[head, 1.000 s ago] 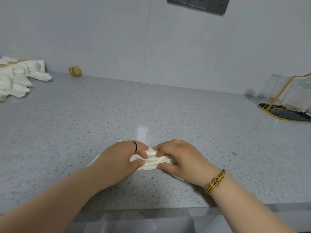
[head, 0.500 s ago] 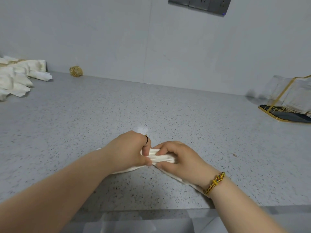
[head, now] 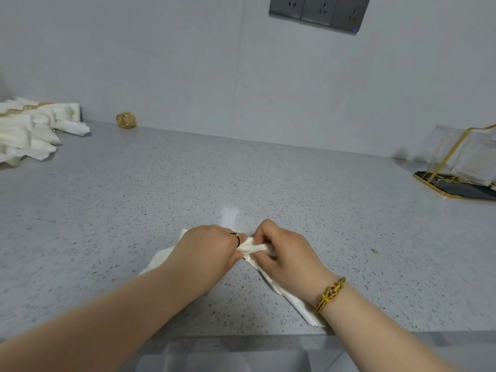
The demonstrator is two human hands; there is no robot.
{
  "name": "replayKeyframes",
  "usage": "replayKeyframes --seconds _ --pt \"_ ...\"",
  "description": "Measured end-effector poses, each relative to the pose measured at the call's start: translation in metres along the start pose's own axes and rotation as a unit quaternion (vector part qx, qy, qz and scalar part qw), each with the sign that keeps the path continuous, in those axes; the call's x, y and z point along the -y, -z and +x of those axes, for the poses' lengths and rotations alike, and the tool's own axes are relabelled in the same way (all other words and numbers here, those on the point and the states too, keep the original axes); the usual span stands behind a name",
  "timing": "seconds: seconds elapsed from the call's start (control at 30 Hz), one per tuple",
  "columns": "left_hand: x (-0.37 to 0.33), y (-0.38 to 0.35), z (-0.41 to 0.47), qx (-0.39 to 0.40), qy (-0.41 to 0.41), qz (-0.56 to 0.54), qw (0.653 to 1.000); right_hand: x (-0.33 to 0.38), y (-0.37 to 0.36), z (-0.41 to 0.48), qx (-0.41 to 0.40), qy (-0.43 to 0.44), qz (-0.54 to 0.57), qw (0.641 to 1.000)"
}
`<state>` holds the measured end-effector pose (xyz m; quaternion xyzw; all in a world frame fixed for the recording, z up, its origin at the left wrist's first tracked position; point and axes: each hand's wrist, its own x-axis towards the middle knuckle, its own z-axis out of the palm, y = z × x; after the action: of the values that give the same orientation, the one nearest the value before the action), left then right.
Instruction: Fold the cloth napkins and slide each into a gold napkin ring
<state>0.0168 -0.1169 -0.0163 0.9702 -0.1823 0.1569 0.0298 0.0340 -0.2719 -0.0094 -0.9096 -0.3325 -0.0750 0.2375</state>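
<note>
A white cloth napkin (head: pixel 290 296), pleated into a narrow strip, is bent at its middle into a V on the grey speckled counter. My left hand (head: pixel 206 251) and my right hand (head: pixel 284 253) both pinch the bend, knuckles almost touching. One end runs out to the left under my left wrist, the other trails toward the counter's front edge under my right wrist. A loose gold napkin ring (head: pixel 126 120) stands by the wall at the far left, well away from both hands.
Several finished napkins in gold rings (head: pixel 29 130) lie piled at the far left. A gold-framed clear holder on a dark base (head: pixel 461 167) stands at the far right. Wall sockets (head: pixel 319 9) sit above. The counter's front edge (head: pixel 241 336) is just behind my wrists.
The napkin's two ends have swung toward me, so the flat strip is now bent into a V. Both hands have drawn closer together at the middle and shifted slightly right.
</note>
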Motion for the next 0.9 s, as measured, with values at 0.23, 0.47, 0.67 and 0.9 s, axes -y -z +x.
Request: replayKeyframes --seconds 0.23,0.47,0.67,0.9 --pt "0.034 0.007 -0.003 -0.057 0.028 -0.061 0.996 0.004 0.006 0.010 0.011 -0.041 0.081 0.996" --pt "0.143 0.018 -0.011 -0.020 0.227 -0.021 0.974 0.003 -0.013 0.075 0.013 -0.071 0.065 0.995" --pt "0.214 0.029 -0.015 -0.012 0.343 -0.022 0.939 0.014 -0.044 0.163 0.061 -0.058 -0.001 0.996" --pt "0.260 0.016 -0.017 -0.069 0.409 -0.067 0.908 0.024 -0.091 0.313 0.091 -0.014 -0.144 0.985"
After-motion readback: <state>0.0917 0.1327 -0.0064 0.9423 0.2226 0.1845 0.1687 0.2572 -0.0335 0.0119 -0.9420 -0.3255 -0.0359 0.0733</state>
